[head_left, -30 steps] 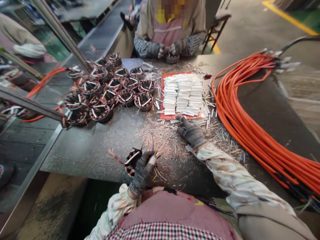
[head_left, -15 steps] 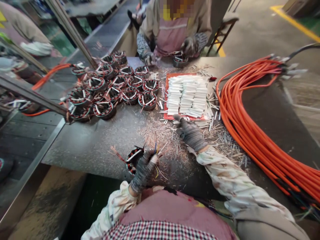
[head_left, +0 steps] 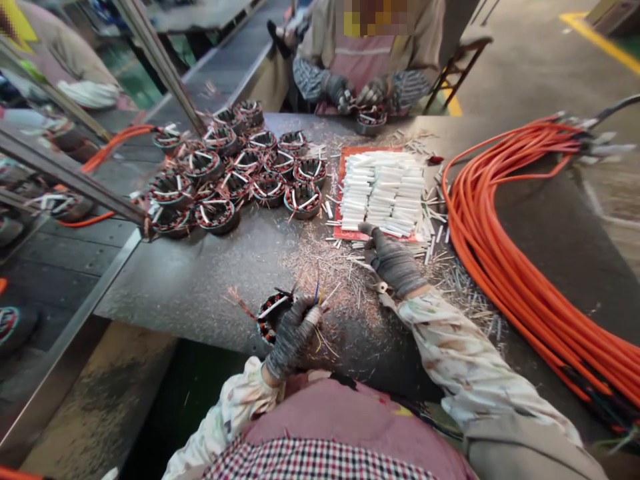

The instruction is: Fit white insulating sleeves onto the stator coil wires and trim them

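My left hand (head_left: 294,333), in a grey glove with a pale-wrapped thumb, is closed on a motor stator (head_left: 270,313) and its thin wires near the table's front edge. Blue and yellow wires and a white sleeve stick out past the thumb, and frayed copper strands (head_left: 241,301) reach out on the left. My gloved right hand (head_left: 394,261) is at the near edge of a pile of short white sleeves (head_left: 383,190). Its visible fingers point forward, apart, with no held piece showing; the other fingers are hidden. Under the pile lies a red tray (head_left: 345,233).
Several wound stators (head_left: 303,197) crowd the table's left side beside metal posts (head_left: 160,60). A thick bundle of orange cables (head_left: 475,220) curves along the right. Wire clippings (head_left: 325,260) litter the middle. Across the table, a co-worker's gloved hands (head_left: 357,93) work at another stator (head_left: 371,120).
The view has shifted slightly, so the table's things sit farther right. My hands keep nearly the same places. The co-worker's hands have come together at their stator.
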A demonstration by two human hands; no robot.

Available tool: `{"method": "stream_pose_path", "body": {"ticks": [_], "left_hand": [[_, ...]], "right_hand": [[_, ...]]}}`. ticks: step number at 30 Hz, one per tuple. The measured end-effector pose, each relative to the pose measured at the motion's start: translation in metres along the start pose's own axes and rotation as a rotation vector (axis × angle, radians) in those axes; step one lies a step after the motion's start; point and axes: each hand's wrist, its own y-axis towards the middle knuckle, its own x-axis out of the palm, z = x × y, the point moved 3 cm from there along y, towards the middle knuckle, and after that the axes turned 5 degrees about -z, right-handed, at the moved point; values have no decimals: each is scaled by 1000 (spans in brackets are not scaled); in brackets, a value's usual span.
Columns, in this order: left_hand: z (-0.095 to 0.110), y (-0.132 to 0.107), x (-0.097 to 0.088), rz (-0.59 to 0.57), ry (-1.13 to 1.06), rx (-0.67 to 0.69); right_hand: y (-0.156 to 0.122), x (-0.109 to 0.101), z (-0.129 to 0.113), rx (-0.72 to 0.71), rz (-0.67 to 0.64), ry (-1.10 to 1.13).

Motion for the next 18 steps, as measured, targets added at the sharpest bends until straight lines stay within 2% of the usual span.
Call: {"method": "stream_pose_path", "body": {"ticks": [4, 9, 12, 15, 18], "left_hand": [[3, -1, -1, 23, 2, 0], [3, -1, 0, 40, -19, -8], [-1, 0, 0, 13, -34, -3], [-4, 2, -1, 2, -62, -1], [-3, 4, -6, -18, -67, -16]], "right_hand": [[-3, 2, -2, 42, -93, -74], [-17, 5, -16, 94, -64, -233], [-19, 7, -19, 134, -172, -252], [-16, 8, -18, 146, -225, -197], [-21, 2, -23, 145, -62, 111]]}}
